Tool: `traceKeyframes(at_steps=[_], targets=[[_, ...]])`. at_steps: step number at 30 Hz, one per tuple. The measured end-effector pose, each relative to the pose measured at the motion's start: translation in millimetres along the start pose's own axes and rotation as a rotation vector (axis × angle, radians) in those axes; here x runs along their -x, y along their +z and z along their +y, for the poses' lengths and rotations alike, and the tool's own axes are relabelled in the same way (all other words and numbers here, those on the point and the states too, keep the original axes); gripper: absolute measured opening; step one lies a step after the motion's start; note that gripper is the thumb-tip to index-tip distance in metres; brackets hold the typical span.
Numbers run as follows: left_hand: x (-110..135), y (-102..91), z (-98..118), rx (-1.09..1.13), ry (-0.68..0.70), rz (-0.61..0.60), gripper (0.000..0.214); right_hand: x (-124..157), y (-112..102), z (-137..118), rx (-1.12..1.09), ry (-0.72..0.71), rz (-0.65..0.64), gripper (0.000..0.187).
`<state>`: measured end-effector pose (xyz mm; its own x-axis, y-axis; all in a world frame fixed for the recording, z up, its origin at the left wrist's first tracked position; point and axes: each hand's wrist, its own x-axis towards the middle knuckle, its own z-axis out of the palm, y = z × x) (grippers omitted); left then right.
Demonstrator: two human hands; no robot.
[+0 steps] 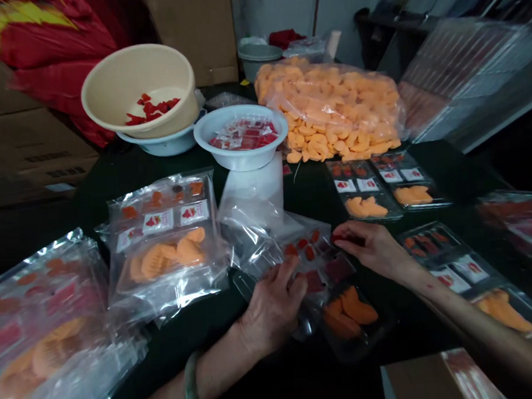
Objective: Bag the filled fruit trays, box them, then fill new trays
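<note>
A clear plastic tray (347, 315) with orange wafer pieces and red sweets lies in front of me, partly inside a clear bag (268, 223). My left hand (273, 305) rests on the tray's left edge, fingers curled down on tray and bag. My right hand (372, 247) is at the tray's far right corner, fingers pinched together on a small red piece. I wear a green bangle (192, 384) on the left wrist.
Stacks of bagged trays (164, 243) lie to the left. Open filled trays (368, 189) lie at the right. At the back stand a beige basin of red sweets (140, 90), a white bowl of red packets (241, 134) and a big bag of orange wafers (332, 106).
</note>
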<state>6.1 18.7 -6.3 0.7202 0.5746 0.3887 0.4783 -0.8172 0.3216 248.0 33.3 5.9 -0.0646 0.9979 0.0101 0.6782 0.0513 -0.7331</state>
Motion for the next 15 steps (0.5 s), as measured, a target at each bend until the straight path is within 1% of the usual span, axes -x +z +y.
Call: traceKeyframes(at_steps=[2,5,7,9,11,13,15], targets=[[-3.2,-8.9,1.3,-0.015,-0.014,-0.006,0.022,2.2,7.9,2.8,0.046,-0.035,0.007,0.014],[-12.4,-22.2,5.2,-0.052,-0.008,0.002,0.019,2.0,17.3,6.1,0.100,-0.123,0.003,0.018],[-23.1,-28.2,9.7,-0.091,0.006,-0.047,0.018,3.7,17.5,6.7,0.054,-0.137,0.065,0.023],[-37.6,-29.2,16.1,-0.150,0.032,-0.136,0.017,8.6,12.3,4.7,-0.013,-0.074,0.132,0.027],[-54.9,-23.4,23.4,-0.211,0.051,-0.235,0.014,16.2,3.9,-0.1,-0.082,0.024,0.126,0.031],[-72.0,-10.8,29.6,-0.230,0.060,-0.309,0.015,24.7,-4.7,-5.5,-0.153,0.102,0.047,0.038],[-85.1,4.8,33.2,-0.199,0.052,-0.333,0.021,32.2,-10.7,-7.9,-0.185,0.120,-0.036,0.042]])
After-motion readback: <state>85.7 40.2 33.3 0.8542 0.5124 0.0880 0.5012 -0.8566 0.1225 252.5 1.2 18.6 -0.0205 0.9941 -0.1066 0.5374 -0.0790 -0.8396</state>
